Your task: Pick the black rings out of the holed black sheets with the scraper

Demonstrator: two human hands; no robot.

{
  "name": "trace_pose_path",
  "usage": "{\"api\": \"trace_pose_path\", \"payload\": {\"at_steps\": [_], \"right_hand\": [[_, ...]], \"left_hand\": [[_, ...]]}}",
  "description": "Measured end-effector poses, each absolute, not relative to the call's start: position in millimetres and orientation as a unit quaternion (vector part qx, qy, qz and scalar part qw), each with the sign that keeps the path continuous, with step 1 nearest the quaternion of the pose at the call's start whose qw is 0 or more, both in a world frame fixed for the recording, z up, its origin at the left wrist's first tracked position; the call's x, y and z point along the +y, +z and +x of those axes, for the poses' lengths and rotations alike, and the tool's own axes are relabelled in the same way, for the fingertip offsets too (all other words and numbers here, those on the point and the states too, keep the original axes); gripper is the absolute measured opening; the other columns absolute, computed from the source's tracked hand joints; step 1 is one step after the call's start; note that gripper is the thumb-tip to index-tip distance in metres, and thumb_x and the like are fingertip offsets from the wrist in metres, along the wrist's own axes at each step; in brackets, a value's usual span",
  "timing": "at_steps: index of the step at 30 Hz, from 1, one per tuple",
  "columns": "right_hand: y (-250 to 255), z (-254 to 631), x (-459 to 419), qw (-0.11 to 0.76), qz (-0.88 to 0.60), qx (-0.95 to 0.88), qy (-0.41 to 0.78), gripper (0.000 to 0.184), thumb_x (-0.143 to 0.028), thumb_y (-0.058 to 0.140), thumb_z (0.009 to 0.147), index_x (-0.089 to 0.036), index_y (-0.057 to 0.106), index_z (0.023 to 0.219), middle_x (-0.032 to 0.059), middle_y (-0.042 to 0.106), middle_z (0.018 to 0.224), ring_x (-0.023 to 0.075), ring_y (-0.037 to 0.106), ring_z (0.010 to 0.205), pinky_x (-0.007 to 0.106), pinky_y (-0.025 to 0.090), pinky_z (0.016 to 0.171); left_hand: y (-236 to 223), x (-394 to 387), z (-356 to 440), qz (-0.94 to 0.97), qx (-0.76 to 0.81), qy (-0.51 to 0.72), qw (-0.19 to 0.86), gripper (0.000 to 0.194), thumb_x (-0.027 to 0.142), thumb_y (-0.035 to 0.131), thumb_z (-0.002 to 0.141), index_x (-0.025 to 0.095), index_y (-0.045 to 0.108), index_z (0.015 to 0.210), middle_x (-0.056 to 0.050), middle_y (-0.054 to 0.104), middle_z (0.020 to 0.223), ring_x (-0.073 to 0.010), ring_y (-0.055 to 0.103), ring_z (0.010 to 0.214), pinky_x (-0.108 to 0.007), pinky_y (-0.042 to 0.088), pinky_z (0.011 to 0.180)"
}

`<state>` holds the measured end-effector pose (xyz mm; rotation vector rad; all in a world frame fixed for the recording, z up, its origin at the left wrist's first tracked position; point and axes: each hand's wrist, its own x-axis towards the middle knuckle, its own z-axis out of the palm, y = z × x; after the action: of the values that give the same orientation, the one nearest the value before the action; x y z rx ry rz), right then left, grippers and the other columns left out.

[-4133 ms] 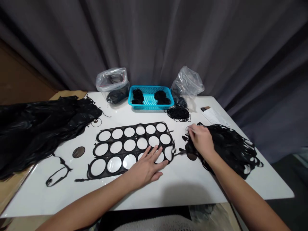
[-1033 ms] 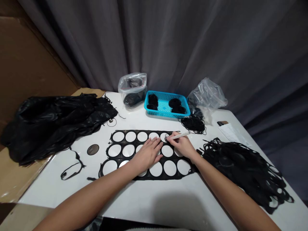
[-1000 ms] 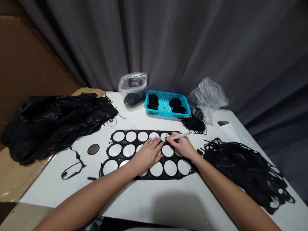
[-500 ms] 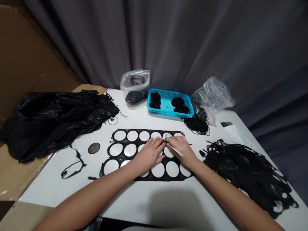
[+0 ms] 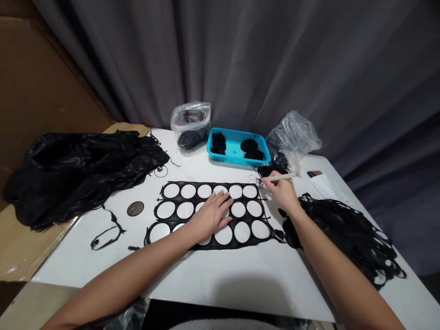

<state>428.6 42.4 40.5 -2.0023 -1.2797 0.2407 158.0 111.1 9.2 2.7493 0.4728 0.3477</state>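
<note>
A black rubbery sheet (image 5: 246, 219) with rows of large round holes lies flat on the white table. My left hand (image 5: 208, 217) rests on it, palm down with fingers stretched out. Just past the sheet's far right corner is my right hand (image 5: 283, 195), its fingers pinching a slim white pen-like tool (image 5: 282, 176) whose back end points right. Near the tool's tip shows a thin ring, too fine to make out well. Behind that hand sits a heap of thin black rings (image 5: 264, 171), partly covered by it.
A blue basket (image 5: 237, 161) holds black ring bundles, between two clear plastic bags (image 5: 190, 130) (image 5: 295, 133). Black sheeting (image 5: 85, 169) is piled left; black punched scraps (image 5: 350, 243) lie right. A dark disc (image 5: 135, 208), a black strip (image 5: 120, 229), papers (image 5: 328, 188) and a phone-like object (image 5: 314, 174) also lie here.
My right hand has moved off the sheet, away and to the right, toward the heap of rings, carrying the white tool. My left hand stays flat on the sheet.
</note>
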Motion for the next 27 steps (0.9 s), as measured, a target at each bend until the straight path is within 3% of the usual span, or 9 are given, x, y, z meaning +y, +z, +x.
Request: {"api": "trace_pose_path", "payload": {"at_steps": [4,7,12,27], "right_hand": [[32.2,378.0,13.4,0.367,-0.719,-0.527,0.266,0.031,-0.046,0.057,0.089,-0.024,0.049,0.069,-0.0015,0.058,0.064,0.0183,0.054,0.063,0.028,0.038,0.06],[25.1,352.7,-1.8,0.364,-0.691,-0.541,0.313,0.026,-0.042,0.056,0.091,-0.023,0.052,0.073,0.0012,0.066,0.076,0.0204,0.061,0.076,0.03,0.045,0.07],[18.5,341.7,-10.5,0.378,-0.678,-0.545,0.317,0.021,-0.038,0.056,0.093,-0.023,0.056,0.077,0.0033,0.071,0.09,0.0223,0.065,0.09,0.034,0.047,0.083],[9.6,340.8,-13.9,0.359,-0.672,-0.597,0.252,0.018,-0.035,0.052,0.097,-0.025,0.058,0.082,0.0036,0.069,0.091,0.0234,0.064,0.09,0.037,0.048,0.084]], "left_hand": [[9.0,92.8,141.9,0.972,0.119,0.12,0.164,0.042,0.034,0.059,0.095,0.02,0.054,0.134,-0.014,0.051,0.146,-0.0297,0.039,0.142,-0.05,0.031,0.118],[2.1,80.0,132.2,0.976,0.114,0.11,0.148,0.047,0.038,0.058,0.096,0.021,0.051,0.139,-0.013,0.043,0.153,-0.0318,0.034,0.145,-0.052,0.029,0.118],[-2.8,74.9,129.7,0.975,0.132,0.104,0.146,0.056,0.038,0.057,0.096,0.024,0.042,0.148,-0.01,0.041,0.155,-0.0308,0.029,0.147,-0.052,0.026,0.119],[2.6,74.5,128.3,0.976,0.129,0.105,0.141,0.055,0.037,0.054,0.097,0.026,0.04,0.148,-0.008,0.039,0.156,-0.0301,0.025,0.149,-0.05,0.024,0.12]]}}
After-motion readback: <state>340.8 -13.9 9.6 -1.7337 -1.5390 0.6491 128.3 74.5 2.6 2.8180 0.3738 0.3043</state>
